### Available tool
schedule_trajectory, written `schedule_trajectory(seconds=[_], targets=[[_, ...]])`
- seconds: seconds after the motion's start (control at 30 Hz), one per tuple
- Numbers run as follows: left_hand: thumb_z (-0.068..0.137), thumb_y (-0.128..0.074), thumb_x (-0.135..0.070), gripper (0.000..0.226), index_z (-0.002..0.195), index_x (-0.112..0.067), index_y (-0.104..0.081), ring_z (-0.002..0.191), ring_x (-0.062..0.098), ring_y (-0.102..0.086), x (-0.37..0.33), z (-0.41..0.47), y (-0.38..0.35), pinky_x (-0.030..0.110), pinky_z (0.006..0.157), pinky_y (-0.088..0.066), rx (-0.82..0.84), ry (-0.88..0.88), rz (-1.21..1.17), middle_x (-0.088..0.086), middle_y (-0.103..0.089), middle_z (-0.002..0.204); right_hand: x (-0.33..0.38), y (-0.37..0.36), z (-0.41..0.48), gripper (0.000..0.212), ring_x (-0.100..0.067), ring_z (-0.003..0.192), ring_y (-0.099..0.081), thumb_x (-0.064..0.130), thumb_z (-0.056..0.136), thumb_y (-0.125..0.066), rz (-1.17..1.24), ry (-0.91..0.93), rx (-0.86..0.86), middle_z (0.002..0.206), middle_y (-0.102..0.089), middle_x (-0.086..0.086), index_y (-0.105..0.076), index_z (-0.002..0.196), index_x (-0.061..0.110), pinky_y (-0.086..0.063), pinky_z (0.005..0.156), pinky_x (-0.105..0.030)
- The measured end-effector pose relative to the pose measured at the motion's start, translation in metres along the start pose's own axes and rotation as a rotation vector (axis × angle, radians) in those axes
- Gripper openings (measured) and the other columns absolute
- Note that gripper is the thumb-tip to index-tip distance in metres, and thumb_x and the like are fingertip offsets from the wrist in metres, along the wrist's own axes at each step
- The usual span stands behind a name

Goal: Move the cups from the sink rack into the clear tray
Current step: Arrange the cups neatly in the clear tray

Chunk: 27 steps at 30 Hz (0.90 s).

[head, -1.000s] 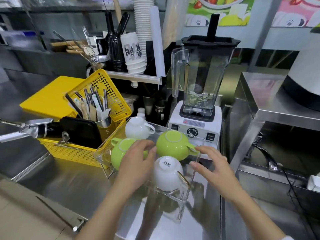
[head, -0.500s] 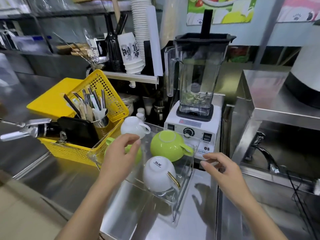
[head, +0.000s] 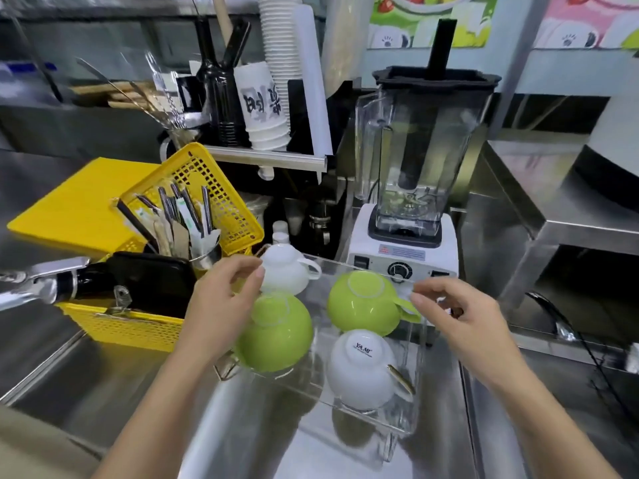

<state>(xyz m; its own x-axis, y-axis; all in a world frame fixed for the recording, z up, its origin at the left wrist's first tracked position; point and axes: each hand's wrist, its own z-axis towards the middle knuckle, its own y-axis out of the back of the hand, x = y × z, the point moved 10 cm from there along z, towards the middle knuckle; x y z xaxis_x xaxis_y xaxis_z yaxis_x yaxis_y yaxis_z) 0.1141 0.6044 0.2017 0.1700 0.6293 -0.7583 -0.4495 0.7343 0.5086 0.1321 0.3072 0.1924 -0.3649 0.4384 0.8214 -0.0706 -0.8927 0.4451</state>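
Note:
A clear tray (head: pixel 345 263) stands on the steel counter with several cups upside down in it. A white cup (head: pixel 285 273) is at its far left and a green cup (head: pixel 276 333) at its near left. Another green cup (head: pixel 363 302) is at the far right, and a white cup with a gold handle (head: pixel 361 369) at the near right. My left hand (head: pixel 221 305) hovers by the tray's left side, fingertips close to the far white cup, holding nothing. My right hand (head: pixel 456 316) is at the tray's right edge, fingers curled near the green cup's handle, holding nothing.
A yellow basket (head: pixel 131 326) with cutlery and a black tray stands just left of the clear tray. A blender (head: pixel 411 188) stands right behind it. A metal tap handle (head: pixel 41 281) juts in from the left. A sink with a tap (head: pixel 553 316) lies to the right.
My left hand has lifted off the near green cup and moved toward the far white cup. My right hand has risen toward the tray's far right edge. The cups have not moved.

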Motion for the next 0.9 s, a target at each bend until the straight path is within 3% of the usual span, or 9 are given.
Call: schedule_trajectory(seconds=[0.13,0.33,0.47,0.67,0.77,0.9], targets=[[0.085,-0.057,-0.029,0.010,0.092,-0.035,-0.060,0.091,-0.007,-0.056,0.020,0.013,0.010,0.018,0.073,-0.041,0.049,0.003,-0.009,-0.023,-0.061,0.093,0.041,-0.042,-0.003,0.010,0.000,0.086,-0.053,0.026,0.080,-0.066,-0.191,0.101,0.118,0.088,-0.064,0.010,-0.064,0.090,0.027,-0.037,0.073,-0.007],[0.088,-0.054,-0.024,0.025,0.113,-0.028,-0.057,0.102,0.005,-0.049,0.046,0.017,-0.007,0.023,0.086,-0.034,0.374,-0.028,0.168,-0.011,-0.055,0.109,0.079,-0.122,-0.014,0.034,-0.012,0.106,-0.048,0.038,0.083,-0.059,-0.377,0.227,0.354,0.107,-0.055,0.008,-0.057,0.112,0.020,-0.036,0.094,-0.028],[0.090,-0.051,-0.016,0.037,0.123,-0.031,-0.047,0.122,0.015,-0.038,0.066,0.008,-0.027,0.036,0.105,-0.031,0.661,-0.043,0.371,-0.007,-0.048,0.126,0.075,-0.157,-0.014,0.046,-0.016,0.115,-0.042,0.042,0.084,-0.056,-0.480,0.192,0.453,0.122,-0.050,0.001,-0.048,0.124,0.020,-0.031,0.100,-0.030],[0.091,-0.048,-0.025,0.025,0.115,-0.027,-0.055,0.113,0.019,-0.051,0.063,0.013,-0.027,0.038,0.097,-0.039,0.581,-0.144,0.377,-0.003,-0.060,0.119,0.054,-0.188,-0.020,0.078,-0.024,0.125,-0.035,0.056,0.077,-0.056,-0.654,0.077,0.535,0.140,-0.033,-0.002,-0.021,0.137,0.022,-0.031,0.105,-0.037],[0.089,-0.050,-0.018,0.021,0.108,-0.024,-0.058,0.106,0.021,-0.053,0.066,0.011,-0.028,0.041,0.092,-0.042,0.563,-0.175,0.395,0.000,-0.059,0.109,0.051,-0.198,-0.021,0.083,-0.024,0.130,-0.029,0.055,0.078,-0.055,-0.671,0.053,0.514,0.147,-0.023,-0.004,-0.009,0.140,0.025,-0.028,0.108,-0.035],[0.087,-0.050,-0.015,0.012,0.093,-0.022,-0.057,0.093,0.021,-0.053,0.068,0.010,-0.023,0.036,0.080,-0.042,0.520,-0.211,0.383,-0.002,-0.056,0.094,0.051,-0.205,-0.019,0.083,-0.026,0.129,-0.028,0.050,0.079,-0.058,-0.679,0.059,0.516,0.145,-0.022,-0.006,-0.008,0.140,0.026,-0.028,0.107,-0.036]])
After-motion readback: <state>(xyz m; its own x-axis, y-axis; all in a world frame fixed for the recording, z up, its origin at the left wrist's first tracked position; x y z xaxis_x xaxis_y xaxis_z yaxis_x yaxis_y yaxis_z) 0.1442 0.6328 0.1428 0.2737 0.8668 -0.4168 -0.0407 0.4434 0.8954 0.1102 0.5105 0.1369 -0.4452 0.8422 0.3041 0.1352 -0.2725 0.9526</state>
